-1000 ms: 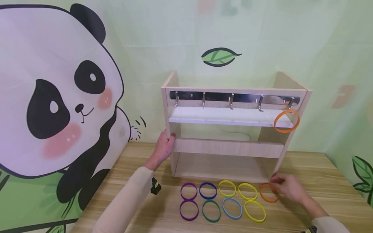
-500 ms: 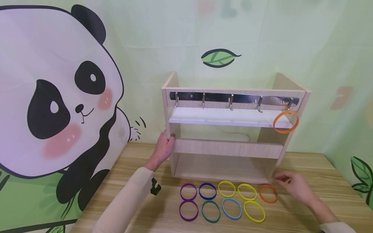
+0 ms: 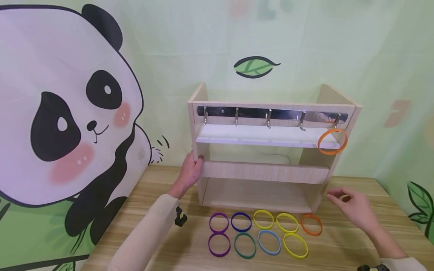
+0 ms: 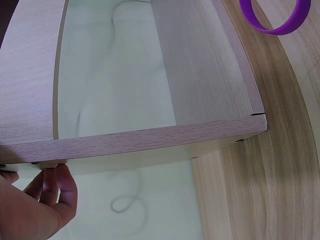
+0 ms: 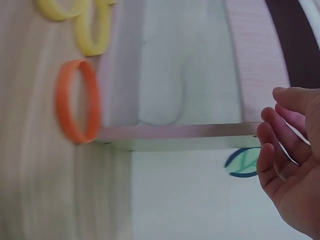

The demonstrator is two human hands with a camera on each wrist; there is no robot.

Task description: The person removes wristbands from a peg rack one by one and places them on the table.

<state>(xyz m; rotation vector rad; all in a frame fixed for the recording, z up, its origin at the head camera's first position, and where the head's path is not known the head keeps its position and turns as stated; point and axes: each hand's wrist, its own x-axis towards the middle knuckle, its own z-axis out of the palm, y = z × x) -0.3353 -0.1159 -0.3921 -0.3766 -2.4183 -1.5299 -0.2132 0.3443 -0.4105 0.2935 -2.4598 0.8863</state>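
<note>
My left hand (image 3: 190, 171) grips the left side panel of a pale wooden shelf (image 3: 264, 172); in the left wrist view its fingers (image 4: 66, 185) bend against the panel's edge. To the right of the shelf, my right hand (image 3: 352, 206) hangs in the air with loosely curled fingers and nothing in them. An orange wristband (image 3: 328, 153) hangs from the rightmost hook (image 3: 337, 121) of the metal hook rail (image 3: 254, 113). Another orange wristband (image 5: 62, 102) lies on the table at the shelf's front right corner, left of my right hand.
Two rows of wristbands lie before the shelf: purple (image 3: 219, 256), dark blue (image 3: 241, 231), green (image 3: 245, 257), light blue (image 3: 269, 253) and yellow (image 3: 296, 257). Behind the wooden table (image 3: 169, 241) stands a green wall cloth (image 3: 176, 49) with a panda print.
My right hand has left the orange wristband on the table and moved up and to the right. The left hand has stayed on the shelf panel.
</note>
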